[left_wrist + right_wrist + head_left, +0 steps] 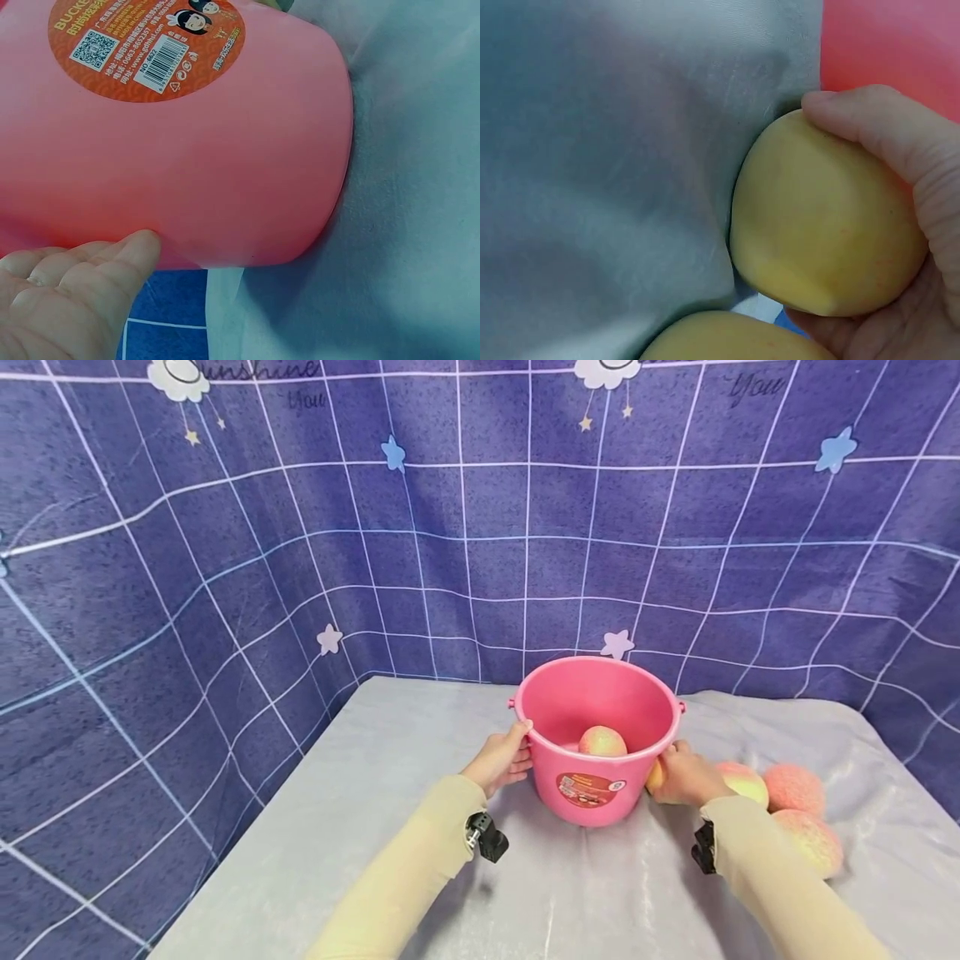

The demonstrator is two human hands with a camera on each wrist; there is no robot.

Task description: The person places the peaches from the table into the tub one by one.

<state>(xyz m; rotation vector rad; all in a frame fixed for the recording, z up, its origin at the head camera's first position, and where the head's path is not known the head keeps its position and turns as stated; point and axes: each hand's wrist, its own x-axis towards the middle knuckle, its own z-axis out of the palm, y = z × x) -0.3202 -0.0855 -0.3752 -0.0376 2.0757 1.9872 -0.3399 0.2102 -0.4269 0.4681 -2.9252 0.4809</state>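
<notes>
A pink bucket stands upright on the table, an oval label on its front. One yellow-pink peach lies inside. At the bucket's left side my left hand holds the rim, thumb over the edge and fingers along the outer wall; these fingers also show in the left wrist view. On the bucket's right, my right hand grips a yellowish peach between thumb and fingers, low beside the outer wall. A second peach is close below it in the right wrist view.
Several more peaches lie grouped at the right, partly behind my right forearm. A pale cloth covers the table. Behind and to the left hangs a blue gridded curtain close to the table's edges.
</notes>
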